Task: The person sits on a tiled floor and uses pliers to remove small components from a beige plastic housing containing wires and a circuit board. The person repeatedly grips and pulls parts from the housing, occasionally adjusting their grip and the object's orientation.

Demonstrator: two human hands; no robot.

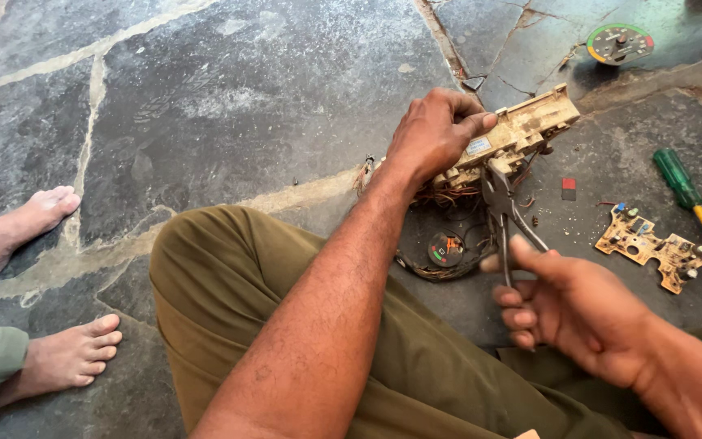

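Leftmost, two bare feet of another person rest on the dark stone floor (229,97) — one foot (18,228) higher in the view, the other foot (71,354) lower, each with a greenish trouser cuff at the frame edge. Centre, the wearer's olive-trousered knee (229,284) fills the lower middle, and the forearm crosses over it toward the work. Left hand (434,134): clenched on the near end of a dirty beige plastic housing (522,130), thumb laid along its top edge, fingers wrapped under; the housing runs up and to the right from the hand, tilted, lifted off the floor as far as can be told. Reddish wires (448,193) hang from its underside just below the hand. Directly beneath, on the floor, a small round gauge (446,249) with a red and green dial sits in a loop of dark cable. Pliers (501,199): tips up against the underside of the housing, just right of the left hand; bare metal handles slant down and spread. Right hand (566,305): grasping those handles, thumb on the outer one, fingers curled around the other — it lies below and right of the housing, well under the left hand. Further right, on the floor: a small red chip (569,184), a tan circuit board (652,244) with coloured parts, then a green-handled screwdriver (680,180) with a yellow neck, lying diagonally. Top right, apart from all this, a round gauge face (619,43).
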